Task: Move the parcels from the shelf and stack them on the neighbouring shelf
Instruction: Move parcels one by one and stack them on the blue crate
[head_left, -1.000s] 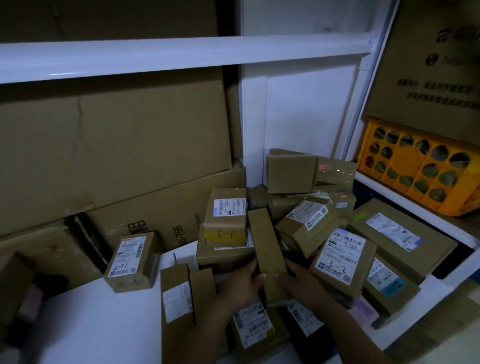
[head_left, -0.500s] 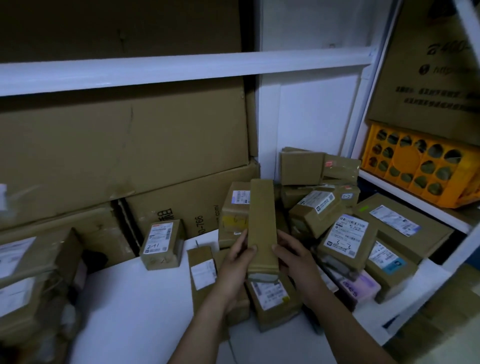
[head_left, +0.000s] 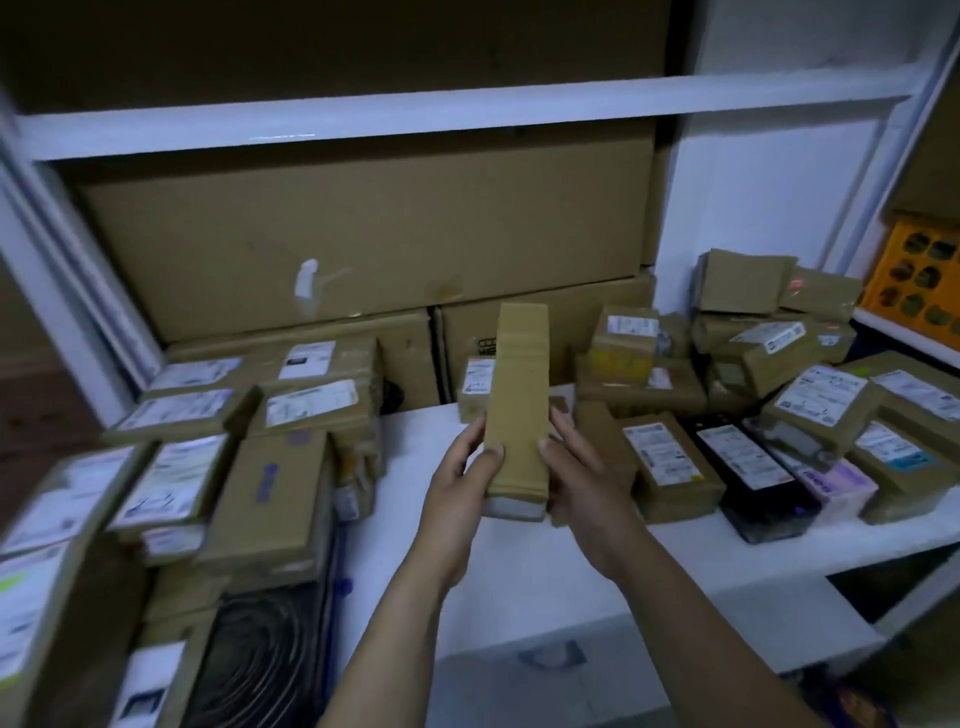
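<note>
At the centre of the view, above the white shelf (head_left: 519, 597), I hold a long narrow parcel (head_left: 521, 384) upright between both hands. My left hand (head_left: 460, 470) curls around its lower left edge, thumb on the front face. My right hand (head_left: 579, 470) grips the lower right edge the same way. The parcel's top end points to twelve o'clock.

At nine o'clock, close to me, stacked parcels (head_left: 260, 467) with white labels lie flat in layers, blurred. A black ribbed item (head_left: 260, 660) sits below them at seven o'clock.

At three o'clock a looser heap of parcels (head_left: 800, 384) lean on one another, with a black parcel (head_left: 753, 483) and a pale pink parcel (head_left: 841, 483) along the heap's front edge.

Farther back, at twelve o'clock, large cardboard cartons (head_left: 363, 234) fill the rear of the shelf beneath a white upper board (head_left: 467, 114). At two o'clock an orange crate (head_left: 919, 280) rests on the neighbouring shelf.
</note>
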